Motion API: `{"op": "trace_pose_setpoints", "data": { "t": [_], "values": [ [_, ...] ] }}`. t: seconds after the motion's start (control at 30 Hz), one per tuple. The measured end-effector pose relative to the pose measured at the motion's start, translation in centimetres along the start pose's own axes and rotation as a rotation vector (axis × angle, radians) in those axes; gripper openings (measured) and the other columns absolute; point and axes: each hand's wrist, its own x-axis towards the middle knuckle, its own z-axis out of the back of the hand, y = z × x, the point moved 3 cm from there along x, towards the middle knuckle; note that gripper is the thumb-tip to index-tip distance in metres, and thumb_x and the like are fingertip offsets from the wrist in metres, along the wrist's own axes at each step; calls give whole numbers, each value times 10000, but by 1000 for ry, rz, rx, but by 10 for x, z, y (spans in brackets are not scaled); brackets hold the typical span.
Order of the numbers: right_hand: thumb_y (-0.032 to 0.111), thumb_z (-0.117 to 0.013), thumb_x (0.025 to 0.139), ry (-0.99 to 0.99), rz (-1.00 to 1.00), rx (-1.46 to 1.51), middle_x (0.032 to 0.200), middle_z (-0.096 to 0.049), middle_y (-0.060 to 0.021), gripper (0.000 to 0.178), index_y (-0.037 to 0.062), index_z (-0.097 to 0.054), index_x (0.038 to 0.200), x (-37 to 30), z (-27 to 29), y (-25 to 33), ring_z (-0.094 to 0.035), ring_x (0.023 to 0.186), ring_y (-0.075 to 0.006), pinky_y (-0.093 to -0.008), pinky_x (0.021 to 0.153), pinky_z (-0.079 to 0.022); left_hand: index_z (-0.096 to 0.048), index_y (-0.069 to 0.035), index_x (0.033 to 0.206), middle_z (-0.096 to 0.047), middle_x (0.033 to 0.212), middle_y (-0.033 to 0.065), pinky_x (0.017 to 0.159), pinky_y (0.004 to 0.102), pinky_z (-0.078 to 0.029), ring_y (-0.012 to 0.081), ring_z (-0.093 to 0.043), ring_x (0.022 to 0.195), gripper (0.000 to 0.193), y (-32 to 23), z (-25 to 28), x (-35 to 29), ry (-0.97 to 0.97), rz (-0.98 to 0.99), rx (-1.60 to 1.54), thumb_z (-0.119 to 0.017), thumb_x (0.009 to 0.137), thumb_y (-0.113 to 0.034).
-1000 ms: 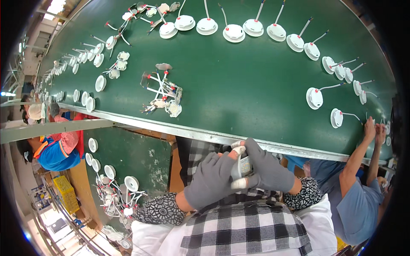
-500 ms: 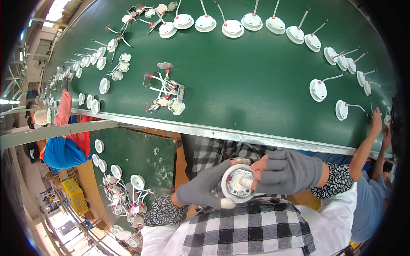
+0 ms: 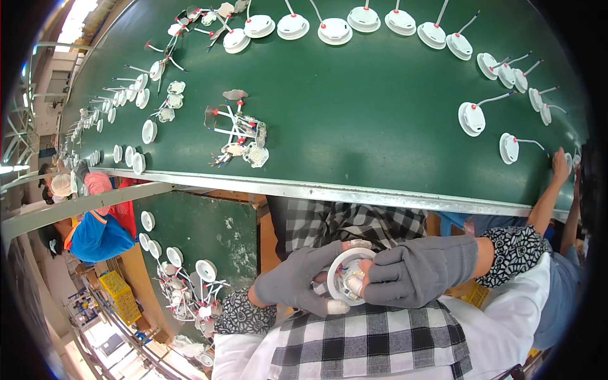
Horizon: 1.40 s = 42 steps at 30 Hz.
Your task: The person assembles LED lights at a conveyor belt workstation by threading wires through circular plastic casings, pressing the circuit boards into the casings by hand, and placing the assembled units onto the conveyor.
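Note:
Close to my body, above a black-and-white checked apron, I hold a round white lamp housing [image 3: 337, 279] with its open side up. My left hand [image 3: 296, 279], in a grey glove with taped fingertips, is spread around the rim from the left. My right hand [image 3: 405, 273], also gloved, has its fingers curled over the housing's right side, and its taped thumb reaches inside. Under those fingers a pale circuit board [image 3: 348, 273] shows in part, with coloured wire beside it. The right part of the board and rim is hidden.
Ahead runs a green work table [image 3: 354, 120] with a metal edge [image 3: 316, 188]. White lamps with cables [image 3: 472, 119] line it, beside a pile of wired boards [image 3: 244, 136]. At left, a side table [image 3: 221, 240] holds housings and wired parts [image 3: 183, 294]. Co-workers are at both sides.
My right hand has curled further over the housing, covering more of the board, and the housing has tilted. The left co-worker's arm has drawn back from the table. The view has shifted slightly.

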Motion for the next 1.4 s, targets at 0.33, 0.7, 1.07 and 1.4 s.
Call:
{"op": "trace_pose_setpoints", "data": {
  "t": [0.33, 0.7, 1.07, 1.4],
  "values": [
    [122, -573, 826, 0, -34, 142, 1029, -530, -42, 253, 30, -514, 1054, -1, -3, -22, -564, 976, -174, -270, 843, -523, -348, -18, 1411, -642, 911, 77, 724, 288, -501, 194, -646, 771, 858, 4, 4, 1, 48, 15, -26, -747, 699, -282],
    [154, -518, 909, -105, 34, -455, 1127, -549, 10, 250, 77, -505, 1146, 13, 6, -29, -537, 1050, -87, -251, 902, -448, -358, 31, 1368, -582, 1137, 139, 894, 321, -445, 196, -569, 1050, 628, 4, -12, 0, -170, -78, -223, -621, 855, -219],
    [329, -644, 813, 178, -942, 714, 887, -589, -71, 436, 46, -547, 1130, -1, -12, -44, -613, 765, -206, -342, 686, -496, -562, 12, 1194, -639, 1040, 71, 842, 268, -487, 126, -609, 966, 340, 10, -10, -6, -455, 140, -420, -562, 905, -168],
    [395, -544, 865, -110, -1152, 1185, 728, -657, -41, 504, 49, -599, 1226, -3, -53, -43, -631, 603, -65, -210, 568, -519, -237, -54, 1414, -514, 1254, 89, 1022, 353, -400, 182, -501, 1187, 994, 32, -10, 2, -176, 64, -167, -870, 670, -235]
  ]
}}
